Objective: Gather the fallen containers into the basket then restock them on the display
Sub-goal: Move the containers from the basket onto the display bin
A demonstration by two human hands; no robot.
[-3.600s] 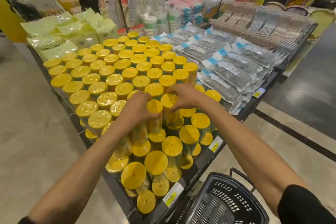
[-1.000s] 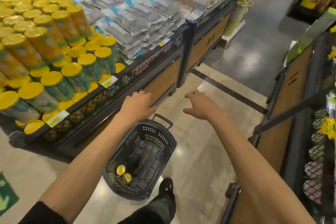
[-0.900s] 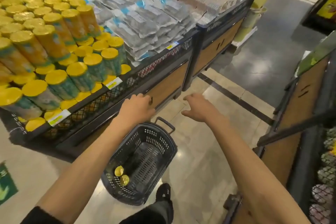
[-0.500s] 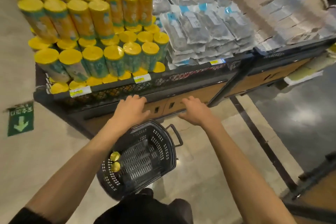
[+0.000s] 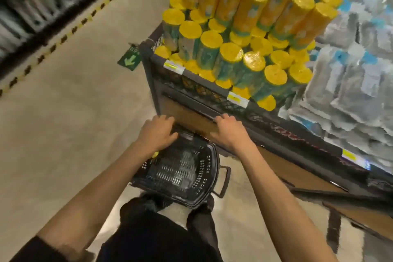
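Currently, the step in hand appears to be retrieval from the basket (image 5: 204,176) for restocking.

**Position.** The black plastic basket stands on the floor (image 5: 74,123), just beside the front left corner of the display stand (image 5: 191,74) and between the person's feet and the stand base.

**Hands.** Both hands are apart and lowered over the far rim of the basket.
- The left hand (image 5: 157,134) has its fingers spread and loosely extended, and holds nothing visible.
- The right hand (image 5: 228,134) is knuckles-up with its fingers bent down. The fingertips are hidden, so a grip cannot be confirmed.

**Next move (judgement).** Lower one hand into the basket, grip a canister round its body, lift it upright, and seat it on the lower tier near the front edge of the stand.

**Count.**
- Basket: one.
- Yellow lid (image 5: 155,154) in the basket: one patch visible beside the left wrist. Any others are hidden by the forearm.
- Yellow-lidded canisters (image 5: 230,52) on the stand: several dozen in two tiers. Blur prevents an exact count.
- Price labels (image 5: 173,67) on the front rail: three.
- Fallen canisters on the visible floor: none.
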